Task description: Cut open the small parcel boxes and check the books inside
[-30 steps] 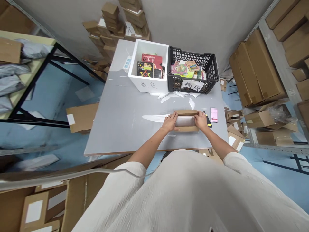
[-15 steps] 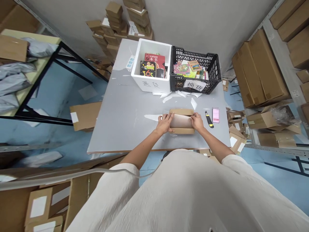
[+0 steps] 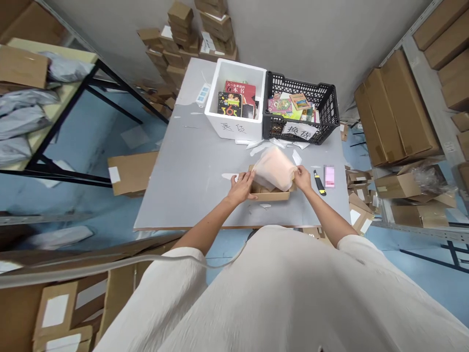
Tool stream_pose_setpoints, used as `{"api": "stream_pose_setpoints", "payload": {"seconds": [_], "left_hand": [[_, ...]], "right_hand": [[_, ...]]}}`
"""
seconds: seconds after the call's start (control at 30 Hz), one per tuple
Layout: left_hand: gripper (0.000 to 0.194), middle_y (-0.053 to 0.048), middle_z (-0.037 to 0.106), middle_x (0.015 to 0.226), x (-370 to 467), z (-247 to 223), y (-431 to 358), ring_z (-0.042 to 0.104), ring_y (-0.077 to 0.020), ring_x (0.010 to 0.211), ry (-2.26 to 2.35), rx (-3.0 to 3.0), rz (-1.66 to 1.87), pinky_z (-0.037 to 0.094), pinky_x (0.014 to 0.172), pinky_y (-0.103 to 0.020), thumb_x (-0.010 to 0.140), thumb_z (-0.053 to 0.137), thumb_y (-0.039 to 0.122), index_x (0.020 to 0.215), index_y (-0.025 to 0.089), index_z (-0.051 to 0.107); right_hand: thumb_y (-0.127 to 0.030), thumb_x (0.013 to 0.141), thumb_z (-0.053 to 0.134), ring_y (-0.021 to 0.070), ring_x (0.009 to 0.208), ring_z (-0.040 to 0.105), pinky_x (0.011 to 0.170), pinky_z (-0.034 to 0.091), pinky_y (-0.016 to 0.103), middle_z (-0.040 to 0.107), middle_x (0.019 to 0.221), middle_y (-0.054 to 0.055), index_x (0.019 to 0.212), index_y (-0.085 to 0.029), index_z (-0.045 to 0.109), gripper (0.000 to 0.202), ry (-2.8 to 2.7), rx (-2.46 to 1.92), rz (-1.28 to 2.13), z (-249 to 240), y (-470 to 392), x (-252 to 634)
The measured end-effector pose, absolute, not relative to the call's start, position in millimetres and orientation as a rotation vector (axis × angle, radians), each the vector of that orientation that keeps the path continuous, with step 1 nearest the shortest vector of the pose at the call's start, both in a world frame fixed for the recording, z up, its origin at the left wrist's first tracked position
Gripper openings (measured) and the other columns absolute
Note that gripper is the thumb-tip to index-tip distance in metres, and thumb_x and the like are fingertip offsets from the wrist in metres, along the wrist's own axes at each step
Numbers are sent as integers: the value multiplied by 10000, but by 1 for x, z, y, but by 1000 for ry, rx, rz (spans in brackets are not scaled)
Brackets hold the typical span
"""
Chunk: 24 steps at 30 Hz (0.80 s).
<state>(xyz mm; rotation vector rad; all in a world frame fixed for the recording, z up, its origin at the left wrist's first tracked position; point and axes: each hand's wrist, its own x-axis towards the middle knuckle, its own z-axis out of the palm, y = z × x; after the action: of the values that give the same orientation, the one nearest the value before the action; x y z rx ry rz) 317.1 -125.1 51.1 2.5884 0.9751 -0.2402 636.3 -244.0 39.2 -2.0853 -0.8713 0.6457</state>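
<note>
A small cardboard box point(image 3: 270, 196) lies open on the grey table point(image 3: 183, 186). My left hand point(image 3: 242, 187) grips the box's left end, thumb at the near side and fingers over the edge. From the box rises a pale pinkish item in a translucent wrapper point(image 3: 275, 166), tilted and partly out. My right hand point(image 3: 302, 179) is closed on the right edge of that wrapper. What is inside the wrapper cannot be made out. To the right of my right hand lie a black and yellow utility knife point(image 3: 319, 183) and a phone with a pink screen point(image 3: 329, 176).
Behind the box stand a white foam box point(image 3: 234, 128) and a black plastic crate point(image 3: 324, 122), both holding books. Torn white paper scraps point(image 3: 297, 157) lie before them. Cardboard boxes point(image 3: 181, 29) are stacked beyond the table; shelves with cartons point(image 3: 403, 105) line the right.
My right hand has lifted the wrapped item up and tilted it out of the box. My left hand and the box have shifted slightly left.
</note>
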Motion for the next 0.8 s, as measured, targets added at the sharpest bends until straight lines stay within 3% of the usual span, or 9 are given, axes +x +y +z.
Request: {"api": "stream_pose_setpoints", "payload": {"seconds": [0.13, 0.33, 0.47, 0.8], "left_hand": [[1400, -231, 344, 1866, 320, 49, -125, 375, -477, 1661, 994, 2593, -241, 257, 1340, -670, 827, 954, 538, 1881, 278, 70], [1374, -245, 329, 1868, 320, 47, -125, 375, -480, 1672, 1003, 2576, -267, 264, 1342, -674, 852, 927, 585, 1881, 271, 71], [1341, -241, 328, 1870, 320, 49, -123, 370, -484, 1678, 1018, 2569, -298, 268, 1343, -679, 881, 882, 643, 1881, 268, 71], [1346, -231, 291, 1887, 321, 52, -122, 338, -503, 1683, 1032, 2567, -392, 278, 1335, -687, 886, 833, 734, 1881, 277, 50]], "right_hand": [[-461, 936, 596, 239, 939, 716, 766, 674, 364, 775, 992, 35, 1091, -227, 701, 300, -501, -1987, 607, 37, -260, 668], [-303, 819, 598, 229, 823, 680, 807, 601, 330, 723, 805, 18, 888, -222, 700, 148, -217, -2187, 412, 22, -303, 711], [-254, 761, 591, 245, 812, 682, 809, 580, 327, 718, 768, 9, 852, -239, 731, 167, -102, -2386, 453, 3, -330, 712], [-232, 855, 679, 295, 986, 742, 939, 599, 376, 768, 886, 77, 907, -231, 771, 106, -224, -2591, 719, -30, -352, 693]]}}
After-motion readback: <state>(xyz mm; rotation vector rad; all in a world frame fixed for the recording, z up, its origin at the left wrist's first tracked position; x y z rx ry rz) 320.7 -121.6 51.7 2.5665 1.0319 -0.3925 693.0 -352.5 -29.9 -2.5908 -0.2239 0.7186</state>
